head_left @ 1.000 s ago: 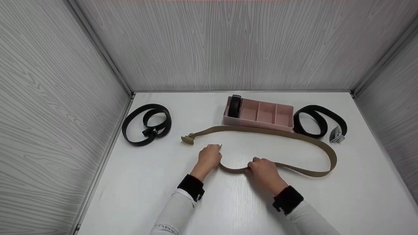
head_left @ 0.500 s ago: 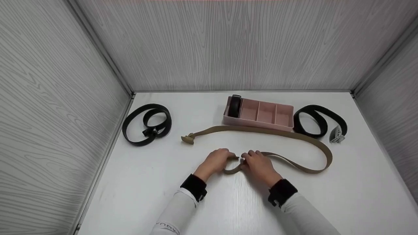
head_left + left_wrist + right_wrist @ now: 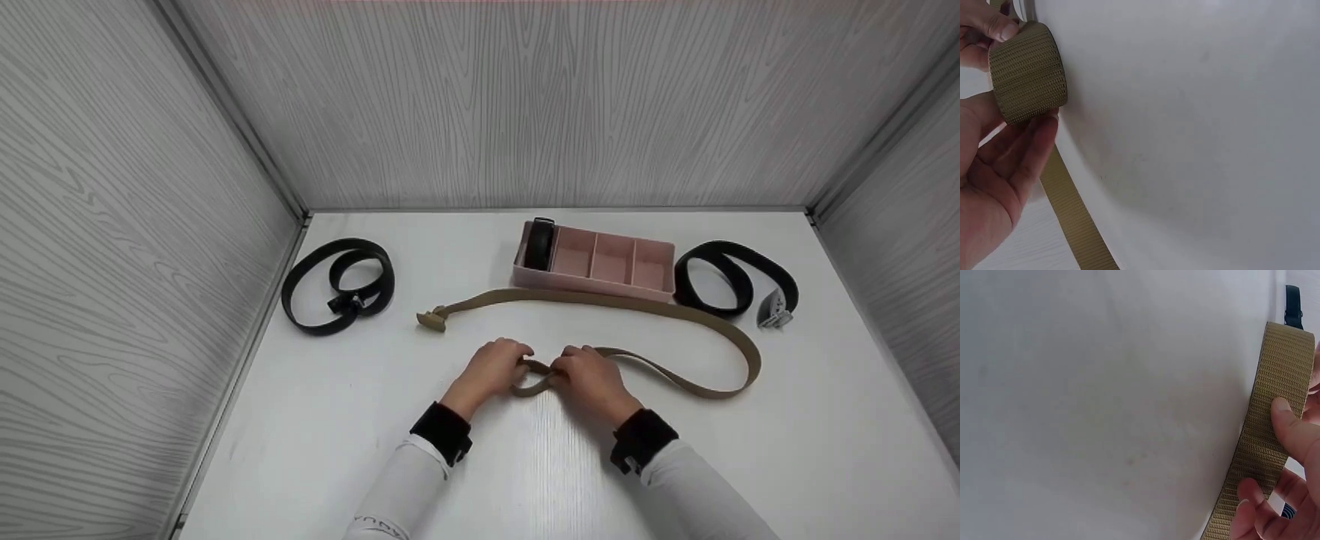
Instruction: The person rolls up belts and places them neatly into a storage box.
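A tan webbing belt [image 3: 720, 319] lies on edge in a wide curve across the table, its buckle [image 3: 431, 319] at the far left end. Near the middle its other end is bent into a small loop [image 3: 1027, 73] between the hands. My left hand [image 3: 491, 371] holds the loop's left side, fingers at its lower edge in the left wrist view. With thumb and fingers my right hand [image 3: 592, 382] pinches the strap where the loop closes; the thumb [image 3: 1292, 427] presses on the woven face in the right wrist view. The belt's tip is hidden by the right fingers.
Behind the belt stands a pink divided box [image 3: 592, 285], a rolled black belt [image 3: 538, 244] in its left compartment. One loose black belt [image 3: 300, 319] lies at the left; another black belt [image 3: 739, 289] with a silver buckle lies right of the box. Grey panels [image 3: 480, 105] enclose the table.
My left hand has moved right, bringing the belt's end over to my right hand. The strap between them has folded into a small loop, and the belt's right bend has drawn in slightly.
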### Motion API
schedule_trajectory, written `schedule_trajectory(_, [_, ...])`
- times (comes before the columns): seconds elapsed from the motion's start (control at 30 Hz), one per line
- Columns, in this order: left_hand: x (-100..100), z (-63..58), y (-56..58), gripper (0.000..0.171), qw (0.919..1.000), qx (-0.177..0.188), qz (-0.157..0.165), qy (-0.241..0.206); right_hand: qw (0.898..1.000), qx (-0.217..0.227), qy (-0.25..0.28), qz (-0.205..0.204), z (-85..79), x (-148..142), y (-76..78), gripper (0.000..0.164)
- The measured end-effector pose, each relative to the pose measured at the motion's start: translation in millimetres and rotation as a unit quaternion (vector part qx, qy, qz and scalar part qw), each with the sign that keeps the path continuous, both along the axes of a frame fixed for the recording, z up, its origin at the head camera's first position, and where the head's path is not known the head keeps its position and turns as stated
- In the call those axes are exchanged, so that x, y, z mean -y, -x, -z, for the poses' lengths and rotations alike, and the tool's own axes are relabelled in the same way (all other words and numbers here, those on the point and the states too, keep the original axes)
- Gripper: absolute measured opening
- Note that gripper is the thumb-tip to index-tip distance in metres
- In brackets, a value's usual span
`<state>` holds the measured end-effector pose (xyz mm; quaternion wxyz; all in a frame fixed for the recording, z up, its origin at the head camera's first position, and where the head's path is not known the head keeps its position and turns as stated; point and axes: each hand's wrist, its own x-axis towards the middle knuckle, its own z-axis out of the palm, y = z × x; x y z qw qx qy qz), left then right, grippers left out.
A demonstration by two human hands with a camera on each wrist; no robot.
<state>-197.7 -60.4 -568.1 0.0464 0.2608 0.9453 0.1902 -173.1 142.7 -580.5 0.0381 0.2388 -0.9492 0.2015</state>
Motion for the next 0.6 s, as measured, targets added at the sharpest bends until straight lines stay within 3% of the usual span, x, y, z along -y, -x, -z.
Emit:
schedule_trajectory(0.1, [3.1, -2.9, -3.2, 0.017, 0.9980, -0.030, -0.044, 0.032, 1.000, 0.009, -0.001, 0.015, -1.6, -1.2, 0.6, 0.007])
schedule_trajectory(0.2, [2.8, -4.9, -7.2, 0.020, 0.9945, -0.050, -0.085, 0.034, 1.000, 0.009, -0.001, 0.023, -1.5, -2.0, 0.5, 0.007])
schedule_trajectory(0.33, [-1.1, -6.4, -10.1, 0.016, 0.9917, -0.033, -0.124, 0.012, 1.000, 0.003, 0.006, 0.020, -0.2, -1.6, 0.3, 0.008])
schedule_trajectory(0.47, [-5.4, -5.5, -8.3, 0.011, 0.9946, -0.009, -0.101, 0.021, 1.000, -0.006, 0.013, -0.012, 2.6, -1.9, -0.5, 0.009])
schedule_trajectory(0.6, [-7.0, -5.0, -2.2, 0.017, 0.9970, -0.025, -0.063, 0.039, 0.997, -0.012, 0.027, -0.071, 4.0, -4.4, 0.0, 0.007])
